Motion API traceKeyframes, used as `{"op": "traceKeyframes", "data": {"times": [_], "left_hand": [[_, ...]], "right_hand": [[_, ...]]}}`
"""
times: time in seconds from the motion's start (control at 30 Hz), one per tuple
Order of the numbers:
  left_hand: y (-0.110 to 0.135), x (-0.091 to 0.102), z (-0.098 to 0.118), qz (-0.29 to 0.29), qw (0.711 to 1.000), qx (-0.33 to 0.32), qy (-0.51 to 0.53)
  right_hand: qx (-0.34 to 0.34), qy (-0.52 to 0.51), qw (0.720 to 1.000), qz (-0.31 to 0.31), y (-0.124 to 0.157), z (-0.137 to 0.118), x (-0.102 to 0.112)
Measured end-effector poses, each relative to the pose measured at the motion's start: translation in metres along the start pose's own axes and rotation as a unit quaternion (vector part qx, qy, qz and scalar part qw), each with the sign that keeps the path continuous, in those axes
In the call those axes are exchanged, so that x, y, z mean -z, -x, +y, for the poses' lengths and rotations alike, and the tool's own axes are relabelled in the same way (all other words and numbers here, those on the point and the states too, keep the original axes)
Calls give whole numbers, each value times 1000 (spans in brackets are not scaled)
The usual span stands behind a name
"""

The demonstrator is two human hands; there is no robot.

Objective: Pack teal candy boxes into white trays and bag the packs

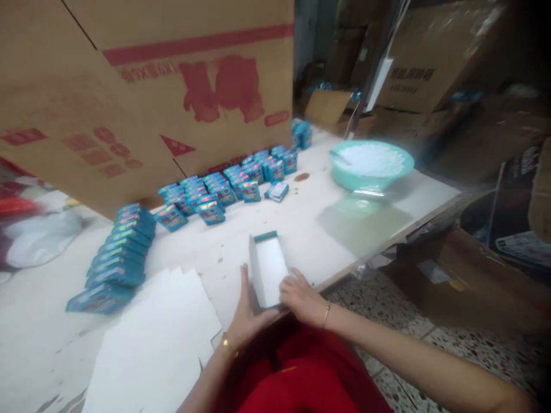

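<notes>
A small open box (271, 269), white inside with a blue-green far edge, rests on the table near its front edge. My left hand (247, 315) cups the box's near left corner, fingers along its left wall and thumb across the near end. On the right wall, my right hand (300, 298) has its fingers curled over the edge. To the left lies a stack of flat white card sheets (155, 338). Beyond the box, several rows of small blue packets (215, 189) stand on the table, and one packet (276, 191) lies flat.
Another row of blue packets (118, 252) leans at the left. A turquoise basin (357, 180) full of white pieces stands at the back right, with a translucent sheet (361, 221) before it. A large carton (146, 103) walls off the table's back. White plastic bags (43, 238) lie far left.
</notes>
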State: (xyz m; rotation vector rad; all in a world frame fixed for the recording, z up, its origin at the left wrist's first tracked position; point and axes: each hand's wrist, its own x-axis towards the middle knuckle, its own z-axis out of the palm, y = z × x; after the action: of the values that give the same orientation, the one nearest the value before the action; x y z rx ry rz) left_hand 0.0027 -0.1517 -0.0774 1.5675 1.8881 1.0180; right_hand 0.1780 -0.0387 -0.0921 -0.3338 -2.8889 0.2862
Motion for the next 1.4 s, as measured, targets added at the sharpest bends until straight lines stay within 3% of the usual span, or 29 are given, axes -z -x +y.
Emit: {"op": "traceKeyframes", "data": {"times": [0.07, 0.13, 0.2, 0.27, 0.37, 0.47, 0.53, 0.6, 0.67, 0.73, 0.83, 0.97, 1.1, 1.27, 1.4], "left_hand": [[-10, 32, -4, -30, 978, -114, -169], [-27, 55, -4, -72, 929, -201, -304], [-46, 63, 2, -135, 890, -239, -365], [-63, 58, 13, -197, 876, -230, -376], [-87, 38, 26, -248, 892, -166, -339], [-108, 19, 23, -268, 926, -76, -255], [-115, 11, 14, -278, 940, -21, -196], [-113, 8, 7, -262, 949, -9, -178], [-101, 10, 3, -209, 951, -66, -220], [-83, 15, 2, -151, 934, -149, -288], [-58, 21, 2, -128, 898, -188, -377], [-51, 20, 0, -162, 877, -109, -440], [-64, 20, 5, -207, 880, -43, -426], [-75, 16, 20, -259, 895, -18, -364], [-83, -2, 39, -248, 909, -2, -336]], "right_hand": [[57, 12, 998, -12, 6, 18, 7], [99, 18, 995, -28, 8, 39, 16], [130, 13, 991, -35, 7, 63, 25], [145, -5, 989, -13, 3, 83, 38], [103, -65, 988, 97, -4, 96, 53], [29, -112, 977, 178, -6, 76, 49], [12, -83, 982, 167, -6, 52, 28], [-18, -9, 987, 158, -8, 32, 0], [-53, 56, 982, 173, -13, 22, -24], [-85, 94, 975, 181, -19, 22, -36], [-96, 121, 970, 190, -26, 26, -36], [-110, 134, 966, 191, -30, 27, -32], [-123, 133, 974, 134, -37, 31, -35], [-65, 77, 995, 13, -41, 51, -25], [-23, 31, 997, 66, -30, 80, 1]]}}
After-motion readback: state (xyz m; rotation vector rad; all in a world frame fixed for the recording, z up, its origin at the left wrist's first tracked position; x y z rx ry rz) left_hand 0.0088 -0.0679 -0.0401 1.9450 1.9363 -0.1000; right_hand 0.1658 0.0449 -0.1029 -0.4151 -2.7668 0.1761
